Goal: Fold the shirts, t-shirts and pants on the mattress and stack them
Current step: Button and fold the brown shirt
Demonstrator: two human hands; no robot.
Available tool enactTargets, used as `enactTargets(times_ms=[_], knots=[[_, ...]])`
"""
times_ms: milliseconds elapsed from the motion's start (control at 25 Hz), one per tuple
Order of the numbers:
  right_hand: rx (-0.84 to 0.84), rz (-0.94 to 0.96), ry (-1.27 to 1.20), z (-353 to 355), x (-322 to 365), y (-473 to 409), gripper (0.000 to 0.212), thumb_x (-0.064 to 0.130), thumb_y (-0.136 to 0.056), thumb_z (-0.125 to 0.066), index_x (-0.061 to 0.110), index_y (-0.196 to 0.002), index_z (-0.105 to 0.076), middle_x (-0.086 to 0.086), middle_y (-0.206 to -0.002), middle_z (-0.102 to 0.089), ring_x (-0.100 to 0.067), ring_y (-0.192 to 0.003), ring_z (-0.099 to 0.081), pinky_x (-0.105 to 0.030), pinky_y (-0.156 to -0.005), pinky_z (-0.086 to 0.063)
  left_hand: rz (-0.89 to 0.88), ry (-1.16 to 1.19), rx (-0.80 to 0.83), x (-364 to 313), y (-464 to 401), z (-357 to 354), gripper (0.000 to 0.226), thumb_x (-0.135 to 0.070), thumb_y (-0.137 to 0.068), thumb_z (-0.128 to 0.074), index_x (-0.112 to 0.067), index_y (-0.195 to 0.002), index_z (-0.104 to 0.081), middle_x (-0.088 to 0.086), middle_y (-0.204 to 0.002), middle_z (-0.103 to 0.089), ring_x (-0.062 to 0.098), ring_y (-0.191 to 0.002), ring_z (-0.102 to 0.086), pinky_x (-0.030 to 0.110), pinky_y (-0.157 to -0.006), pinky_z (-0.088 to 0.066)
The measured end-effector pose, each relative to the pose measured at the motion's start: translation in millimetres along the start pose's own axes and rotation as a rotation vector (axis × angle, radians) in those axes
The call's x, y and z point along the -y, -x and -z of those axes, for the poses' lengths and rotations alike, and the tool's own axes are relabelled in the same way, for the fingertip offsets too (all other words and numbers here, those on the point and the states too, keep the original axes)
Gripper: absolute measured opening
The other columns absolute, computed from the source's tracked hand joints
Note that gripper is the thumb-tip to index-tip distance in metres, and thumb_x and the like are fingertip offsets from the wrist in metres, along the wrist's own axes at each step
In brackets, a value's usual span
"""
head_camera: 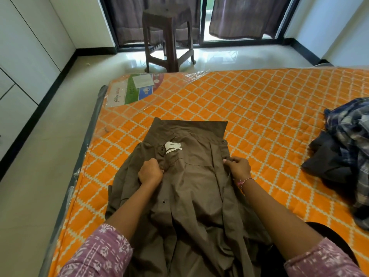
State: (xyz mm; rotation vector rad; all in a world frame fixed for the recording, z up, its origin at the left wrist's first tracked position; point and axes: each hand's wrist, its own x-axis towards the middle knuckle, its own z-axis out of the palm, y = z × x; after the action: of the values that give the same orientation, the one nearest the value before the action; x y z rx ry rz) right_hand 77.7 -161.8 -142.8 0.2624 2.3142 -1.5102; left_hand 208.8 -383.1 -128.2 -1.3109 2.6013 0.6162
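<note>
Left hand (150, 172) fisted on brown shirt (191, 188), right hand (238, 166) pinching its edge

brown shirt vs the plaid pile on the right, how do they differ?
The brown shirt is plain olive-brown; the plaid pile is blue-and-white check over dark cloth. The brown shirt lies spread in front of the person, the left hand and right hand each gripping it; the plaid pile sits crumpled and untouched. Both rest on the orange mattress.

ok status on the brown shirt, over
Left hand and right hand both gripping brown shirt, spread on mattress. Unfolded clothes pile at right, clear of it.
</note>
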Motion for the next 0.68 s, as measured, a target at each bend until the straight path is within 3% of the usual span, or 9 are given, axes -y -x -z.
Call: enactTargets(times_ms=[80,160,280,360,520,600,680], knots=[[-0.114,0.158,0.107,-2.1,9.2,10.3,0.01,0.009,-0.084,-0.067,0.001,-0.086,-0.072,-0.019,-0.089,-0.071,-0.03,-0.08,-0.063,-0.032,-0.066,-0.046,0.015,0.041,-0.036,3.9,5.1,0.3,0.03,-0.028,-0.086,-0.068,-0.003,-0.099,-0.058,0.018,-0.108,-0.063,0.035,-0.1,-0.06,0.039,-0.078,-0.051],[-0.198,0.338,0.177,-11.1,24.5,25.9,0.013,0.009,-0.084,-0.066,0.0,-0.089,-0.074,-0.018,-0.089,-0.071,-0.031,-0.083,-0.064,-0.028,-0.065,-0.039,0.057,-0.008,-0.068,5.4,11.2,4.2,0.038,-0.035,-0.086,-0.068,-0.003,-0.102,-0.059,0.017,-0.109,-0.062,0.034,-0.103,-0.06,0.036,-0.073,-0.046],[-0.13,0.513,0.169,-46.1,46.8,49.0,0.015,0.007,-0.08,-0.068,0.003,-0.093,-0.075,-0.016,-0.094,-0.072,-0.029,-0.087,-0.064,-0.026,-0.072,-0.038,0.051,-0.036,-0.006,7.8,10.8,3.1,0.038,-0.038,-0.09,-0.062,-0.003,-0.104,-0.059,0.016,-0.112,-0.061,0.034,-0.104,-0.06,0.036,-0.076,-0.047],[-0.001,0.553,0.188,-72.7,53.8,63.7,0.015,0.008,-0.08,-0.069,0.004,-0.093,-0.075,-0.013,-0.094,-0.072,-0.026,-0.088,-0.064,-0.027,-0.076,-0.042,0.065,0.05,0.035,9.2,6.0,2.2,0.033,-0.033,-0.09,-0.062,-0.002,-0.102,-0.06,0.017,-0.11,-0.062,0.034,-0.101,-0.06,0.038,-0.077,-0.049],[0.114,0.535,0.281,-99.9,47.4,79.8,0.011,0.014,-0.082,-0.069,0.006,-0.087,-0.073,-0.008,-0.089,-0.072,-0.019,-0.081,-0.063,-0.019,-0.064,-0.034,0.041,0.223,-0.01,16.0,5.7,2.4,0.019,-0.022,-0.088,-0.058,-0.003,-0.086,-0.062,0.018,-0.093,-0.065,0.034,-0.088,-0.062,0.041,-0.073,-0.052],[0.122,0.517,0.291,-104.4,42.9,80.8,0.01,0.015,-0.082,-0.069,0.006,-0.085,-0.073,-0.008,-0.087,-0.071,-0.019,-0.08,-0.063,-0.021,-0.064,-0.036,0.045,0.229,-0.073,19.1,11.4,4.9,0.02,-0.026,-0.087,-0.063,-0.006,-0.084,-0.059,0.013,-0.09,-0.064,0.032,-0.088,-0.062,0.038,-0.068,-0.051],[0.135,0.505,0.309,-107.1,40.5,81.8,0.01,0.015,-0.082,-0.069,0.006,-0.085,-0.073,-0.008,-0.088,-0.071,-0.019,-0.081,-0.064,-0.024,-0.068,-0.042,0.091,0.126,-0.069,15.5,15.5,6.7,0.033,-0.037,-0.084,-0.069,-0.007,-0.094,-0.058,0.012,-0.098,-0.062,0.033,-0.095,-0.061,0.036,-0.069,-0.046]])
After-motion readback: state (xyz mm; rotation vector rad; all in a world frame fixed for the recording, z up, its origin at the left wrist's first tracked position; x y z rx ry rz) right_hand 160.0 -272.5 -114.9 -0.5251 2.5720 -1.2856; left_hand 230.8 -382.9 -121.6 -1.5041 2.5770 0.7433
